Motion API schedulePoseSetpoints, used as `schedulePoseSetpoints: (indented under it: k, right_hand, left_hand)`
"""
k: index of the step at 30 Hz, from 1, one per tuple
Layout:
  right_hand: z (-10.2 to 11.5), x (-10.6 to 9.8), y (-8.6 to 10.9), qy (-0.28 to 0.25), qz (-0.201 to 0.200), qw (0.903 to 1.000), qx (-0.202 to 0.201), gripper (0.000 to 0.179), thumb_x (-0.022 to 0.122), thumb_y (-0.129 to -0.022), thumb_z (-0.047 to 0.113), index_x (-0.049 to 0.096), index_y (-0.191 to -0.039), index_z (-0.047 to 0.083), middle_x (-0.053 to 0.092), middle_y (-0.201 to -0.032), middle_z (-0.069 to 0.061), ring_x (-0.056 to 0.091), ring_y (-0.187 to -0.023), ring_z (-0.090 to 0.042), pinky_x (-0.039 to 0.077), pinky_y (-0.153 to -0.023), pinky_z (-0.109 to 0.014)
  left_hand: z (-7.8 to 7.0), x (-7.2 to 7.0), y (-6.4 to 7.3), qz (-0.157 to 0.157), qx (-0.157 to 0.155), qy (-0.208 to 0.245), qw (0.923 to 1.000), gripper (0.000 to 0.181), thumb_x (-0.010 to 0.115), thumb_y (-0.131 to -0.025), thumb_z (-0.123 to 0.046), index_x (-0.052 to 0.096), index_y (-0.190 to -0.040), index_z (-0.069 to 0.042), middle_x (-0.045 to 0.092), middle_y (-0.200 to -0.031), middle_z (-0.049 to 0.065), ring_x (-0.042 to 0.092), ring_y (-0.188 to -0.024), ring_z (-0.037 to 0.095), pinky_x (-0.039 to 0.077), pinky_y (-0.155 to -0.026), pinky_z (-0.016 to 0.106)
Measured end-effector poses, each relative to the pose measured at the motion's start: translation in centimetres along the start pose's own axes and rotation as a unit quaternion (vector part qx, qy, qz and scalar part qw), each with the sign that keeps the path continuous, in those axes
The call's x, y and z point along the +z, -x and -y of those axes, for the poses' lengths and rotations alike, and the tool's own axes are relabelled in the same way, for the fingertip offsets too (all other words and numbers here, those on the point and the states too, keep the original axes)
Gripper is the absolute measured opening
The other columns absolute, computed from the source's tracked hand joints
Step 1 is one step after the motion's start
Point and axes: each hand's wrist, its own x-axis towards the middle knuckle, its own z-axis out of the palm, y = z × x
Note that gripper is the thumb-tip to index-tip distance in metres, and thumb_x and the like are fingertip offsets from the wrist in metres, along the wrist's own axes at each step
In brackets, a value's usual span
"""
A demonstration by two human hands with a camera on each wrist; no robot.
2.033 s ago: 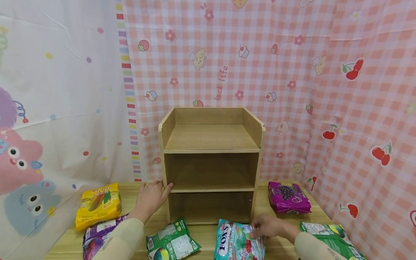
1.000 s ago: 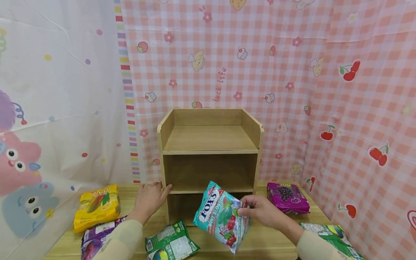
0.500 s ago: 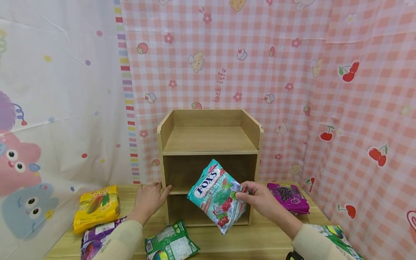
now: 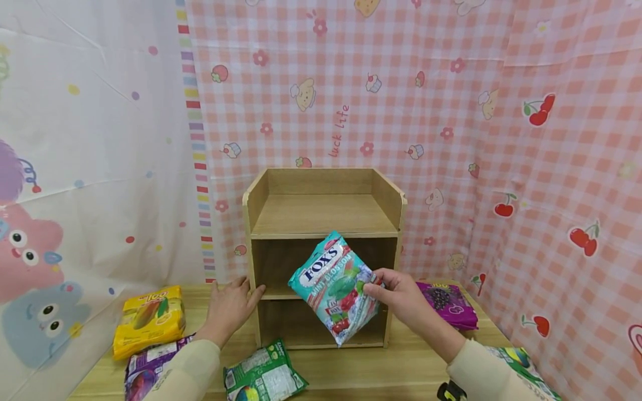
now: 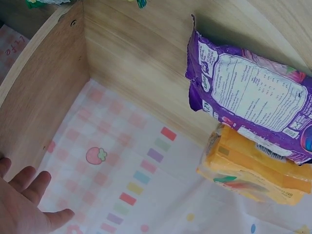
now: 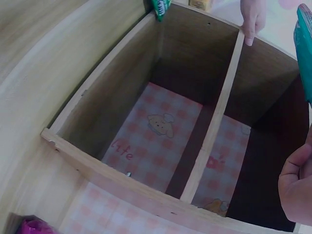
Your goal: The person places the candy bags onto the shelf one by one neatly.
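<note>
My right hand [image 4: 401,295] pinches the right edge of a teal FOX'S candy bag [image 4: 338,289]. The bag hangs tilted in the air before the wooden shelf [image 4: 326,235], overlapping its middle and lower compartments in the head view. At the right border of the right wrist view, the same bag [image 6: 304,53] shows edge-on above my curled fingers. My left hand [image 4: 232,309] rests against the shelf's left side, its thumb at the front edge by the middle board. In the left wrist view the fingers of that hand [image 5: 24,200] are spread loosely along the side panel.
On the left lie a yellow mango candy bag [image 4: 150,320] and a purple bag [image 4: 150,370]. A green bag [image 4: 266,373] lies before the shelf. To the right are a grape candy bag [image 4: 448,305] and another green bag [image 4: 524,367]. Printed curtains [image 4: 351,83] stand behind.
My right hand has lifted the FOX'S bag off the table and raised it before the shelf, tilting it on the way. My left hand has stayed at the shelf's side.
</note>
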Motion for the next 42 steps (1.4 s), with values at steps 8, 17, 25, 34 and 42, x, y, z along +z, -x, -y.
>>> schedulePoseSetpoints:
  k: [8,17,25,34,42]
  right_hand:
    - [1.3,0.4,-0.8,-0.043,-0.059,0.9973,0.01,0.022,0.064,-0.097,0.012,0.062,-0.103,-0.01,0.07,-0.085,-0.003,0.065,-0.076,-0.011,0.056,-0.072,-0.028]
    - [3.0,0.4,-3.0,-0.052,-0.202,0.9772,0.039,0.015,0.067,-0.097,0.016,0.062,-0.094,0.002,0.06,-0.074,0.004,0.053,-0.066,-0.009,0.047,-0.063,-0.026]
    - [4.0,-0.3,-4.5,-0.096,-0.27,0.9562,0.059,0.022,0.066,-0.097,0.022,0.062,-0.099,0.001,0.063,-0.072,0.007,0.056,-0.063,-0.006,0.049,-0.061,-0.023]
    - [5.0,-0.3,-5.8,-0.179,-0.3,0.9339,0.077,0.036,0.061,-0.1,0.024,0.06,-0.116,-0.008,0.064,-0.079,0.004,0.064,-0.07,-0.003,0.056,-0.07,-0.022]
    - [5.3,-1.1,-5.7,-0.252,-0.29,0.9169,0.109,0.041,0.048,-0.105,0.032,0.054,-0.124,-0.004,0.066,-0.079,0.003,0.066,-0.073,-0.007,0.056,-0.076,-0.024]
  left_hand:
    - [0.1,0.1,0.0,-0.002,0.0,-0.008,1.0,0.06,0.042,-0.104,-0.049,0.068,-0.122,0.002,0.056,-0.137,0.023,0.058,-0.119,0.044,0.015,-0.107,0.075]
    - [0.3,0.1,0.0,-0.003,0.002,-0.011,0.9999,0.06,0.042,-0.103,-0.05,0.068,-0.121,0.001,0.056,-0.137,0.022,0.058,-0.118,0.044,0.015,-0.106,0.075]
    - [0.3,0.2,-0.1,0.002,0.003,-0.017,0.9998,0.062,0.04,-0.104,-0.05,0.067,-0.124,0.002,0.056,-0.137,0.022,0.058,-0.118,0.043,0.014,-0.106,0.076]
    - [0.3,0.1,-0.1,0.004,0.0,-0.015,0.9999,0.062,0.039,-0.104,-0.05,0.067,-0.124,0.002,0.056,-0.137,0.022,0.058,-0.119,0.042,0.014,-0.106,0.075]
    - [0.1,0.1,-0.1,0.007,0.0,-0.015,0.9999,0.062,0.039,-0.104,-0.051,0.067,-0.124,0.001,0.057,-0.136,0.021,0.059,-0.118,0.043,0.014,-0.106,0.075]
